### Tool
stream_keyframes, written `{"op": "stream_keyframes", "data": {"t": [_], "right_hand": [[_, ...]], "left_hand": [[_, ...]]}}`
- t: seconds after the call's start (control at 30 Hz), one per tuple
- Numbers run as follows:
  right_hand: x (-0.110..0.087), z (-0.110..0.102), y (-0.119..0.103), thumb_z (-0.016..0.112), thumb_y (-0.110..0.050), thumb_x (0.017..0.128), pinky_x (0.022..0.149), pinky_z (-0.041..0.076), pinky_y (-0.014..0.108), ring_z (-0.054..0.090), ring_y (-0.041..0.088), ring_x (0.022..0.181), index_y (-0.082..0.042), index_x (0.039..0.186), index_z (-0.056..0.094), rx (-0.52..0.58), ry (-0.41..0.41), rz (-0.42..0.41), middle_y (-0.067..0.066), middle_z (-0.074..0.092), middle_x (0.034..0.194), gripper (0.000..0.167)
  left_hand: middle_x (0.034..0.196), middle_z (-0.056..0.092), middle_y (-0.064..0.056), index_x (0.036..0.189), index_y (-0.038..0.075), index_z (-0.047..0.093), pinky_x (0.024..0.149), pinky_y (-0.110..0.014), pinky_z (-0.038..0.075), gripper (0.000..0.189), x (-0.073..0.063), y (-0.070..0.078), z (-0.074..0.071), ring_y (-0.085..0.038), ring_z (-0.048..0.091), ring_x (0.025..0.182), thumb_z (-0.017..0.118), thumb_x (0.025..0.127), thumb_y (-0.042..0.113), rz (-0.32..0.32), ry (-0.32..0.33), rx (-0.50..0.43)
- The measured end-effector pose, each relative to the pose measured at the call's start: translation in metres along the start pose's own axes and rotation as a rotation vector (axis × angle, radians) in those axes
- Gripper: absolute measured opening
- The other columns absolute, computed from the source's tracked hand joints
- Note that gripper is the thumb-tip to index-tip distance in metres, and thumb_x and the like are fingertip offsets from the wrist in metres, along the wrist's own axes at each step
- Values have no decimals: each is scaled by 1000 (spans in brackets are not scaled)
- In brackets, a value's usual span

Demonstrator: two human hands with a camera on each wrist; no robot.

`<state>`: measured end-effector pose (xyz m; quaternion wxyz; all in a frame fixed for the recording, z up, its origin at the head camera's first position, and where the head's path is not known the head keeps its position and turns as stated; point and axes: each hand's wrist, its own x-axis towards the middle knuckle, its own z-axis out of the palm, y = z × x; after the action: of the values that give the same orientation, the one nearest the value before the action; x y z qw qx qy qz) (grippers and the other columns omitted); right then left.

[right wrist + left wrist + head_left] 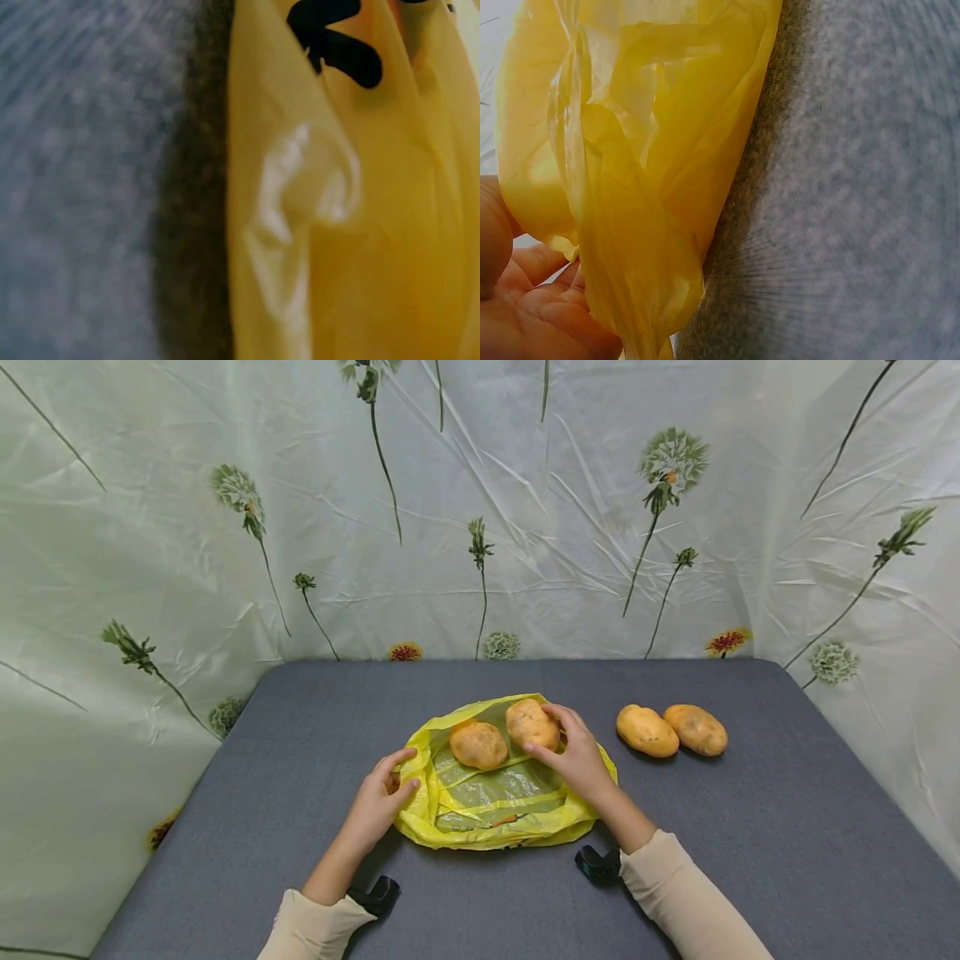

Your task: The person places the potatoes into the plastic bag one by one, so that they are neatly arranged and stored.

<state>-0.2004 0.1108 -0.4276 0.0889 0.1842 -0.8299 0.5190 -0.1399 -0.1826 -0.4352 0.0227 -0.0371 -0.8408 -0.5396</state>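
A yellow plastic bag lies spread on the table with its mouth open upward. One potato rests inside it, toward the back. Over the bag, my right hand grips a second potato between thumb and fingers. My left hand holds the bag's left rim, thumb and fingers curled at the edge. In the left wrist view, the fingers of the left hand meet the yellow plastic. The right wrist view shows the bag's side with a black print; the right hand is hidden there.
Two more potatoes, one nearer and one farther right, lie touching on the grey cloth-covered table, right of the bag. A pale curtain with dandelion prints hangs behind the table and along its sides.
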Motion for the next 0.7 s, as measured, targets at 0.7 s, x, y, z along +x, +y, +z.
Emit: {"op": "stream_keyframes", "data": {"t": [0.7], "right_hand": [[6,7,4,70,-21,78,88,38,45,43,30,113,-3,126,45,-101,-32,21,17,42,126,57]], "left_hand": [[112,48,-11,127,6,48,60,-25,41,44,1,0,0,-18,46,74,59,84,3,2,-3,8]]}}
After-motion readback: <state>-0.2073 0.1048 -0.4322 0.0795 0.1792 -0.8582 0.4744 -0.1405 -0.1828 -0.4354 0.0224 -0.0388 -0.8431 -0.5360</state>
